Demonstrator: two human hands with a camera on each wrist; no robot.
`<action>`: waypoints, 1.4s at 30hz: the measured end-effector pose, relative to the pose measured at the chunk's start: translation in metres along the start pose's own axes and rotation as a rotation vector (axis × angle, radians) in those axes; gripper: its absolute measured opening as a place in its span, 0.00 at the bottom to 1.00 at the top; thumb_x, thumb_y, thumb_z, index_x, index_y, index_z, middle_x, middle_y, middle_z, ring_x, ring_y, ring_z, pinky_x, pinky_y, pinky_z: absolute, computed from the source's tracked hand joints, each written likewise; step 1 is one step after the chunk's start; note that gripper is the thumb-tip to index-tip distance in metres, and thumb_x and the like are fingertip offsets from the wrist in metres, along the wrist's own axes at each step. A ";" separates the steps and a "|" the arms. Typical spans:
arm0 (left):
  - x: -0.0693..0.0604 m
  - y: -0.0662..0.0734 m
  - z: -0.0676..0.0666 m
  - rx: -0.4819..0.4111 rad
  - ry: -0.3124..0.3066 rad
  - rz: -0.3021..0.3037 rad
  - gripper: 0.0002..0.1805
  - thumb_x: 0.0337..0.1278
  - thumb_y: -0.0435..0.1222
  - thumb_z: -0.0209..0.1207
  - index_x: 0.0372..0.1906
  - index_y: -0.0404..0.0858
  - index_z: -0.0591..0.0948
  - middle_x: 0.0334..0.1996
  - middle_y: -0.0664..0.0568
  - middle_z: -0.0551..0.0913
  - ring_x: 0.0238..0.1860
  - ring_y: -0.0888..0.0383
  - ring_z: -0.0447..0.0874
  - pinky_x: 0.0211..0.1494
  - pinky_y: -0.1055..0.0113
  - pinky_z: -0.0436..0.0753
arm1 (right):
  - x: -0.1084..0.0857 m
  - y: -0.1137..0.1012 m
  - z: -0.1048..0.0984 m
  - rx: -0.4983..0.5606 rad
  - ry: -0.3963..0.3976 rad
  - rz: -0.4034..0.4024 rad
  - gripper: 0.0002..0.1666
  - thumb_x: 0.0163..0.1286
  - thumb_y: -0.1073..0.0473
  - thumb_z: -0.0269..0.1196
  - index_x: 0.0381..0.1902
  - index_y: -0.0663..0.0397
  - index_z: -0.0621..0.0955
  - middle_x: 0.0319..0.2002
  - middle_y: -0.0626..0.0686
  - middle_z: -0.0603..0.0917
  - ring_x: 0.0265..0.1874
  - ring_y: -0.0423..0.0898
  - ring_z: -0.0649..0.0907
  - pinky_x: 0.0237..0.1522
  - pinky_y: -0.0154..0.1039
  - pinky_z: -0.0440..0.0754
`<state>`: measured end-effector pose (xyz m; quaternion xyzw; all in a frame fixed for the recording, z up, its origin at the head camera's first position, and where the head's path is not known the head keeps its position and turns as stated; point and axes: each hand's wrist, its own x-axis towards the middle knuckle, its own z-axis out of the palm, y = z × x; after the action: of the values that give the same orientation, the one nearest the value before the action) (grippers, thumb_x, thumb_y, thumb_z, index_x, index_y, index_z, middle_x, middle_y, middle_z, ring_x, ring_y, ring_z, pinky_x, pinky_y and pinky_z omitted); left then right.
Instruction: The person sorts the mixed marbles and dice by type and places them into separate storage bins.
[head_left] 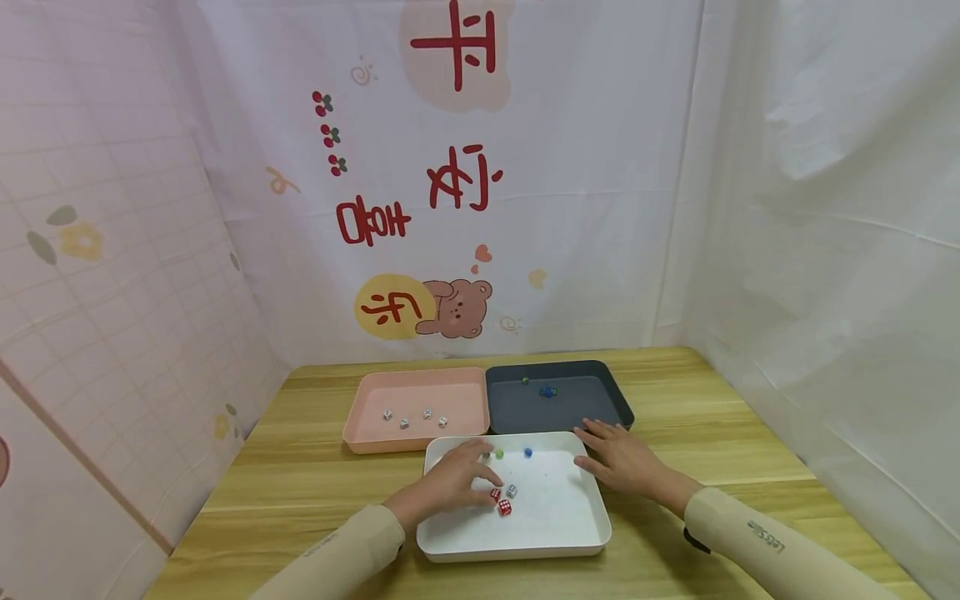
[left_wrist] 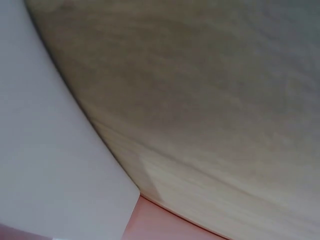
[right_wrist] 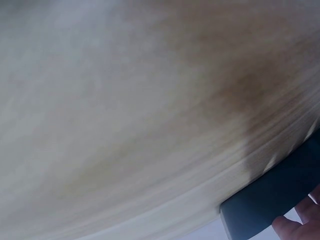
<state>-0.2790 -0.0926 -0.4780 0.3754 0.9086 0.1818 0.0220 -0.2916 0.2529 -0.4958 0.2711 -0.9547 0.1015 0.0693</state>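
In the head view my left hand [head_left: 452,481] reaches over the left side of the white tray [head_left: 558,510], fingers loosely bent. Its fingertips are close to two red dice, one nearer the front [head_left: 505,507]; whether they touch is hard to tell. Beside these lies a pale grey die [head_left: 512,491]. A green die [head_left: 499,453], a blue die [head_left: 528,452] and a small dark piece [head_left: 486,455] sit toward the tray's far side. My right hand [head_left: 626,464] extends spread fingers at the tray's right rim, holding nothing.
Behind the white tray stand a pink tray [head_left: 420,390] with several white dice [head_left: 427,413] and a dark grey tray [head_left: 588,404] with small blue [head_left: 548,392] and green [head_left: 525,381] pieces. White cloth hangs around the wooden table [head_left: 300,492].
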 end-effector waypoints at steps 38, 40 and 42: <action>-0.001 -0.013 -0.032 -0.104 0.078 -0.105 0.09 0.57 0.42 0.70 0.43 0.48 0.90 0.67 0.44 0.72 0.71 0.42 0.62 0.69 0.41 0.65 | 0.000 -0.003 -0.003 0.014 -0.008 0.005 0.39 0.75 0.36 0.52 0.70 0.58 0.71 0.70 0.66 0.68 0.68 0.66 0.68 0.65 0.69 0.62; -0.002 -0.016 -0.036 -0.099 0.094 -0.115 0.08 0.58 0.43 0.69 0.42 0.49 0.90 0.67 0.44 0.72 0.71 0.42 0.61 0.70 0.41 0.64 | 0.000 -0.003 -0.003 0.011 -0.009 0.004 0.39 0.75 0.36 0.52 0.70 0.58 0.71 0.70 0.66 0.68 0.68 0.66 0.68 0.65 0.69 0.62; -0.002 -0.019 -0.041 -0.096 0.114 -0.128 0.08 0.59 0.43 0.69 0.42 0.49 0.90 0.67 0.44 0.71 0.71 0.41 0.61 0.70 0.41 0.64 | 0.000 -0.003 -0.003 0.008 -0.009 0.003 0.39 0.75 0.36 0.52 0.70 0.58 0.71 0.69 0.66 0.68 0.67 0.67 0.68 0.65 0.69 0.62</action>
<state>-0.2972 -0.1195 -0.4468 0.3040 0.9207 0.2446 0.0000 -0.2901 0.2510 -0.4924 0.2703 -0.9550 0.1043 0.0638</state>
